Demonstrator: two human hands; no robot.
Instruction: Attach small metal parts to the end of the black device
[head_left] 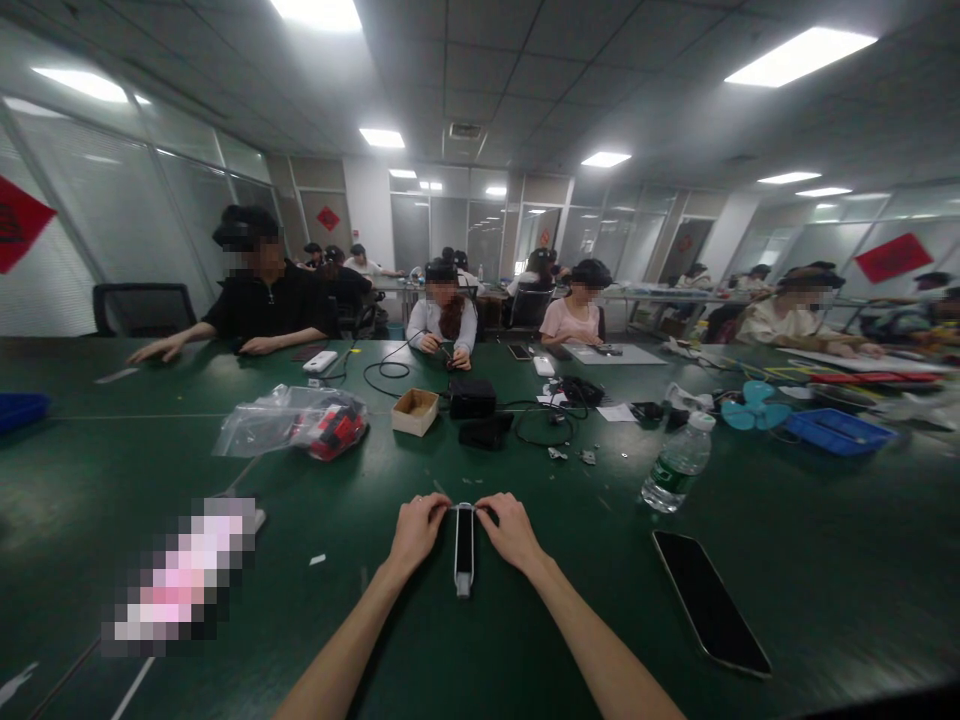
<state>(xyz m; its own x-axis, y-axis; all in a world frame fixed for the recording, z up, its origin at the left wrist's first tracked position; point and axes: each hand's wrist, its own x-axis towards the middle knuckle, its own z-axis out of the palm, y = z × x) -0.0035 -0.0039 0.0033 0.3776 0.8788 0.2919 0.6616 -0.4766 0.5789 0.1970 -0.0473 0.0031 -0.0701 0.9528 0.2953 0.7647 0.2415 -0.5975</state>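
Note:
A slim device with a white rim and a long black face [465,540] lies on the green table [570,630] between my hands, its narrow pale end toward me. At its far end, my left hand [420,528] pinches the left corner with curled fingers. Opposite, my right hand [510,530] is closed at the right corner, thumb and fingertips together. What exactly sits between the fingertips is too small to make out. Both forearms rest low over the table.
A phone [709,600] and a water bottle [679,465] are at right. Ahead lie a small open box [415,412], a black box [472,398] and bagged red parts [330,425]. A blurred pink item [180,580] lies left. Several people sit across the table.

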